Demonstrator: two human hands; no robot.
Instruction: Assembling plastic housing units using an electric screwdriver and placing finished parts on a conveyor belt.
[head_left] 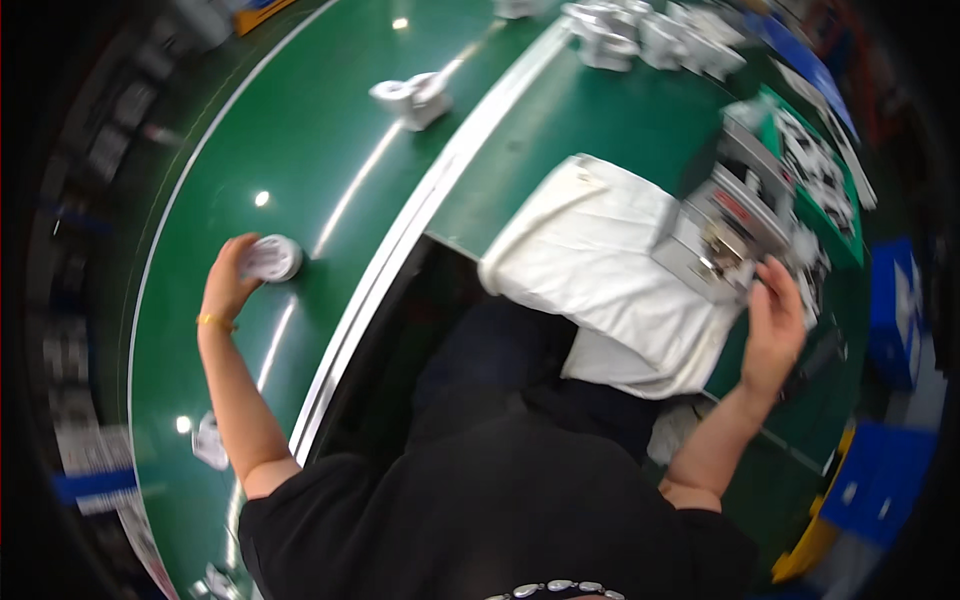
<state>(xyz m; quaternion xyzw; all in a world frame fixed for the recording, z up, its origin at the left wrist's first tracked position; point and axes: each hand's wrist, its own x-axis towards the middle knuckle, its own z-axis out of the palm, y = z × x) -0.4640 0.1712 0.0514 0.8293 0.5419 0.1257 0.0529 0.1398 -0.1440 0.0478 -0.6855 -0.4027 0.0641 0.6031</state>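
My left hand (232, 278) is out over the green conveyor belt, its fingers closed around a white round plastic part (277, 258) with a ribbed or slotted face. On the right, my right hand (776, 325) is at the near corner of a grey metal fixture (690, 250) with brassy metal pieces on its front. Its fingers are stretched and a little apart, with nothing visible in them; whether they touch the fixture is hard to make out. A white cloth (590, 250) lies spread beside and under the fixture, hanging over the near edge of the bench.
More white plastic parts (415, 100) ride on the belt, and a group of them (640, 40) sits at the far end of the bench. A green tray (815, 165) of white and dark pieces stands behind the fixture. Blue bins (880, 480) are at the right.
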